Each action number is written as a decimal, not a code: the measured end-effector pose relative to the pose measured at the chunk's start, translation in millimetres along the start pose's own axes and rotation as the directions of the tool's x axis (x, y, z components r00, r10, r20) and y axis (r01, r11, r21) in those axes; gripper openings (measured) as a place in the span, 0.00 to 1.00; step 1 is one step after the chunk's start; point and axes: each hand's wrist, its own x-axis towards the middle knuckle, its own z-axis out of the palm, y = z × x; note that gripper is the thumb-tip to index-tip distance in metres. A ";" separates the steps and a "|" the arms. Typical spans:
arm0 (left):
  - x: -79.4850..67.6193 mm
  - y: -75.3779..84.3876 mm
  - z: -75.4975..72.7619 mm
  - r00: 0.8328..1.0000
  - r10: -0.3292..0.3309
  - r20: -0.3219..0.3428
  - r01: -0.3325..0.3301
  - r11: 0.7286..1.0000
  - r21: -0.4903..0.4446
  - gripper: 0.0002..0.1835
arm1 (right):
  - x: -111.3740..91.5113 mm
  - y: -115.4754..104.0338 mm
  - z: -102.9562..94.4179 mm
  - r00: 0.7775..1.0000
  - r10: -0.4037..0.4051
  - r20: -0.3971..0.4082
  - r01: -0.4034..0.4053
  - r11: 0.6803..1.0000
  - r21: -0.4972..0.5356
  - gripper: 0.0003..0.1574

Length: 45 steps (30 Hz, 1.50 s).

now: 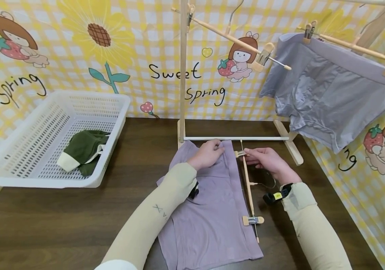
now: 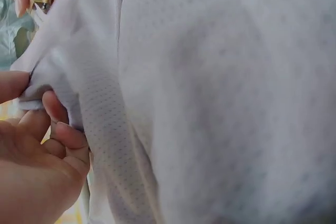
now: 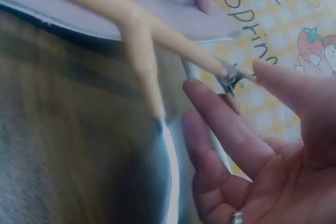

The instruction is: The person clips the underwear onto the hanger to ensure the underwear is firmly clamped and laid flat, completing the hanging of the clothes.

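Mauve boxer shorts (image 1: 209, 213) lie on the dark table with the waistband along their right side. My left hand (image 1: 207, 154) pinches the cloth near the far end of the waistband, as the left wrist view shows at a fold of the fabric (image 2: 58, 82). A wooden clip hanger (image 1: 247, 180) lies just right of the waistband. My right hand (image 1: 267, 162) holds its far clip (image 3: 229, 80) between thumb and fingers, close beside the waistband edge. The near clip (image 1: 253, 220) sits at the waistband's nearer part; whether it grips the cloth I cannot tell.
A white slotted basket (image 1: 111, 146) at left holds a dark green garment (image 1: 82, 148) with white trim. Behind my hands stands a wooden rack (image 1: 183, 75), from which hang a bare clip hanger (image 1: 226, 35) and grey shorts (image 1: 331, 82).
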 end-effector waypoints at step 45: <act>-9.7 4.0 -14.6 0.999 0.040 0.009 -0.040 0.997 0.061 0.17 | -0.8 -3.0 20.7 0.980 -0.140 -0.141 0.152 0.985 0.082 0.25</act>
